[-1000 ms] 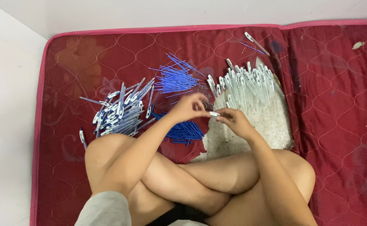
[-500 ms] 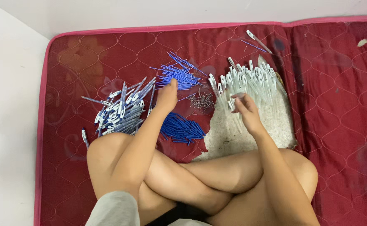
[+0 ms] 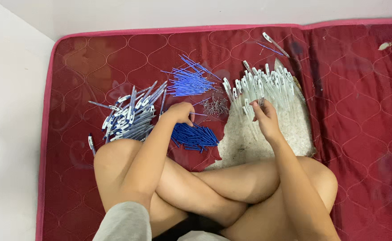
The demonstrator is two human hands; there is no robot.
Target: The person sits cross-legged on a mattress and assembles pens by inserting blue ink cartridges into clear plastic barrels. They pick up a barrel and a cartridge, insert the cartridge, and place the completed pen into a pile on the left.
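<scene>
A red quilted mat was seen from above, with crossed bare legs at the bottom of the frame. Left of the middle, the left hand was curled loosely over the near edge of a pile of short blue pieces. It could not be told whether anything was held in it. Right of the middle, the right hand was lifted to the lower edge of a big fan of clear pen tubes. Its fingertips were pinched on one pen tube from that fan, and the tube was held nearly upright just above the hand. The fan was spread on a whitish patch of the mat, right of the middle. A small heap of tiny metal springs was found between the two hands. Above the left hand, a bundle of thin blue refills was laid. On the left of the frame, a heap of finished blue and white pens was piled, touching the left knee. One single pen was left apart at the far left. At the upper right, a loose pen tube was laid well away from the fan.
</scene>
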